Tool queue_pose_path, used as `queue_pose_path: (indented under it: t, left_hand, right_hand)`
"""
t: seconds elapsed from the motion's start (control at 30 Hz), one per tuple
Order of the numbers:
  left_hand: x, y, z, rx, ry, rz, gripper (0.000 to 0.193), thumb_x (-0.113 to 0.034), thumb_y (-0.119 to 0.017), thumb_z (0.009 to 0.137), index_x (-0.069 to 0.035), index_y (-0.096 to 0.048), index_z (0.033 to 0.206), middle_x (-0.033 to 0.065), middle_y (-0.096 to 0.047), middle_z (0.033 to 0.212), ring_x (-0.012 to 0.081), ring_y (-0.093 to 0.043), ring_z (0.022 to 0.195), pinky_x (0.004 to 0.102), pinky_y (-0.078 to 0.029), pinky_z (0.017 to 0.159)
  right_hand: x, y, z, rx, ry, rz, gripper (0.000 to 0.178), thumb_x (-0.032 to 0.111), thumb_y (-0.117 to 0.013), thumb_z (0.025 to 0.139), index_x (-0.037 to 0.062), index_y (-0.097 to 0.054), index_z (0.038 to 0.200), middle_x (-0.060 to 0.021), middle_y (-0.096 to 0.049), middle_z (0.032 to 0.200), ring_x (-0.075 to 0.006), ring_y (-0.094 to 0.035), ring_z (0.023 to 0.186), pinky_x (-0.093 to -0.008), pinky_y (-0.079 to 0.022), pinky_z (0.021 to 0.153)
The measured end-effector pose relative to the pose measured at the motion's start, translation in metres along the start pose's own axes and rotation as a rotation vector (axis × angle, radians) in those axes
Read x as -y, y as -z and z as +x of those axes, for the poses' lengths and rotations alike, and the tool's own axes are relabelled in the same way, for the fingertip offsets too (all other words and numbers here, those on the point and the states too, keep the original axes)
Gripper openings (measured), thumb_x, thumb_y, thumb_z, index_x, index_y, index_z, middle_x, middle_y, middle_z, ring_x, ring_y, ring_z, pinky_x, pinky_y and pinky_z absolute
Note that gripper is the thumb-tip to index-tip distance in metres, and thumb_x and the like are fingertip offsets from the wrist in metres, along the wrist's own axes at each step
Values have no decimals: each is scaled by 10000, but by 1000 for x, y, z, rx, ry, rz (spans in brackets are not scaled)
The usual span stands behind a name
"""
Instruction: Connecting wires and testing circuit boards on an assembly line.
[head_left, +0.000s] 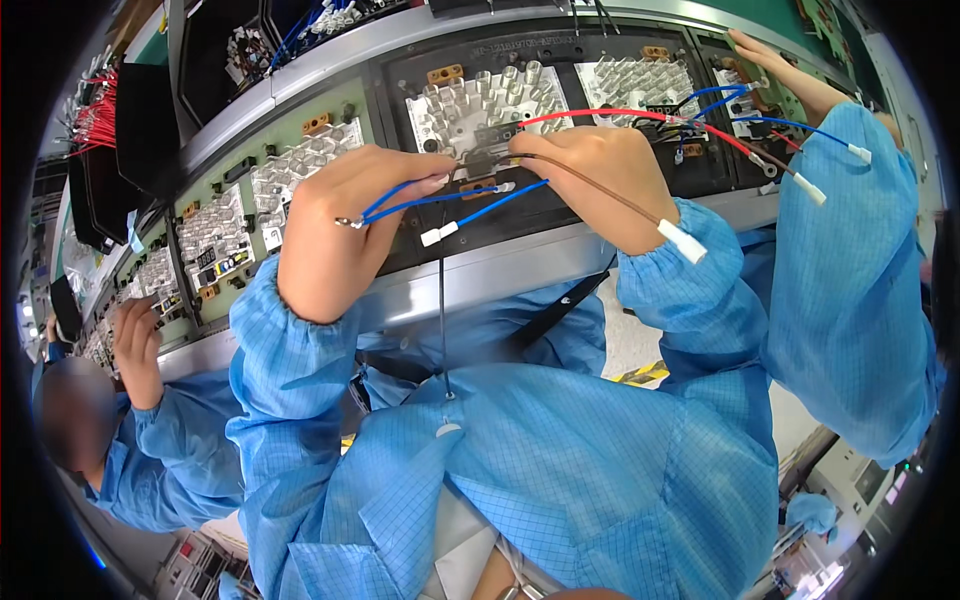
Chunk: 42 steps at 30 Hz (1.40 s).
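Right now both hands work at the near edge of a circuit board (pixel 460 112) with clear, stubby domes, set in a black fixture (pixel 395 85). The left hand (pixel 345 225) comes in from the left, thumb and forefinger drawn together just beside the board; the right hand (pixel 600 180) faces it, fingers curled inward. The fingertips partly hide what lies between them, so I cannot tell whether either hand is pinching a wire.

A brown wire (pixel 600 188) runs from beside the right fingertips over the back of that hand to a white connector (pixel 682 241) near its cuff. A red wire (pixel 600 113) leaves the board just beyond the right fingers and arcs right. Looped blue wires (pixel 430 199) lie across the left palm and reach into the gap between the hands — a narrow space, with a second white connector (pixel 440 234) hanging at its near side.

An aluminium rail (pixel 450 280) bounds the fixture on the near side, beneath the wrists, and a thin dark cord (pixel 442 320) crosses it. Neighbouring boards stand to left (pixel 305 170) and right (pixel 640 80). Farther right, a co-worker's sleeve (pixel 850 260) closes off that side; at far left, another co-worker's hand (pixel 137 340) is raised — well apart from the left hand.
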<state>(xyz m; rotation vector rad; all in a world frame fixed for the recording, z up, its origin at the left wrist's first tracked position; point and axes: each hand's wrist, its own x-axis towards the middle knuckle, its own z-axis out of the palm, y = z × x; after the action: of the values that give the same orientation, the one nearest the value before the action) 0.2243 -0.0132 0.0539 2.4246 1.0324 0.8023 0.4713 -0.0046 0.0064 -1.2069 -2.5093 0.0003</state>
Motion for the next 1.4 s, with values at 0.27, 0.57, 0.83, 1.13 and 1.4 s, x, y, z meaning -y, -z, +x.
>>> queue_pose_path:
  t: [0.27, 0.57, 0.83, 1.13, 1.4]
  left_hand:
    - [-2, 4, -3, -15, -26, -6, 342, 122, -601, 717, -22, -687, 1015, 146, -683, 893, 317, -656, 812, 356, -525, 721]
    - [10, -3, -1, -55, -91, -97, 285, 90, -616, 722, -19, -676, 977, 136, -679, 894, 322, -655, 811, 359, -525, 711]
    - [15, -9, 8, -74, -56, -21, 201, 40, -613, 777, -45, -655, 954, 133, -669, 834, 321, -658, 786, 384, -527, 672]
    - [15, -13, 11, -105, -135, 40, 140, 3, -603, 795, -30, -648, 924, 117, -688, 852, 316, -664, 795, 388, -543, 688]
    - [22, -17, 9, -109, -180, 23, 124, -33, -601, 814, -28, -641, 931, 132, -667, 826, 326, -647, 794, 404, -525, 685]
  right_hand:
    - [9, 10, 1, -4, 1, -23, 101, 203, -600, 882, 146, -617, 963, -50, -636, 713, -236, -639, 676, -349, -477, 566]
    - [11, 13, 1, 22, 5, -38, 121, 202, -617, 862, 142, -633, 965, -45, -659, 760, -227, -648, 694, -335, -485, 572]
    - [15, 8, -1, 30, -13, -51, 137, 186, -616, 847, 137, -655, 969, -48, -671, 797, -224, -652, 695, -323, -505, 585]
    - [13, 7, -4, 40, -12, -83, 170, 149, -633, 806, 134, -668, 972, -36, -674, 833, -213, -649, 715, -315, -513, 596]
    - [14, 6, -6, 58, -30, -90, 189, 122, -643, 792, 140, -679, 977, -31, -681, 869, -217, -655, 733, -317, -522, 610]
